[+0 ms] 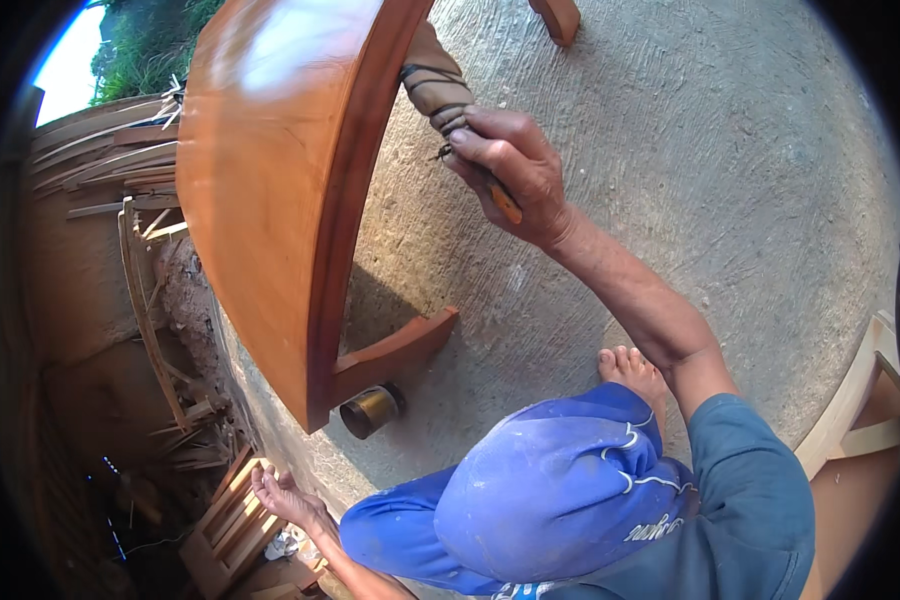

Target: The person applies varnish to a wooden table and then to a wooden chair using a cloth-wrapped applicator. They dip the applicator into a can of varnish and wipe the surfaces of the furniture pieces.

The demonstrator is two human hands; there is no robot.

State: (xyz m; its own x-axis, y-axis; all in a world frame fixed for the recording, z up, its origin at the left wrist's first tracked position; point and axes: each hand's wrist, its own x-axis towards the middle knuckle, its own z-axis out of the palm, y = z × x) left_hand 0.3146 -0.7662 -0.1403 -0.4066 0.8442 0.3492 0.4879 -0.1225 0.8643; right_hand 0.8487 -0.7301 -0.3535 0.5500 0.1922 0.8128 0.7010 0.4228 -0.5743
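Observation:
My right hand (515, 172) is closed around the handle of a paintbrush (437, 88). Its wide brown head is bound with dark cord, and its orange handle end sticks out below my fist. The head's tip meets the dark moulded edge of a glossy orange-brown wooden table (260, 190), where the contact is partly hidden. Down at the lower left, my left hand (285, 497) hangs in the air with loosely bent fingers and nothing visible in it. A round can (372, 411) lies or stands tilted in view beside the table's curved leg (395, 352).
Stacked wooden strips (110, 150) lean by a wall on the left. A slatted wooden piece (232, 535) lies near my left hand. Rough concrete floor (670, 150) spreads to the right, with a pale wooden frame (860, 420) at the right rim. My bare foot (635, 375) rests on the concrete.

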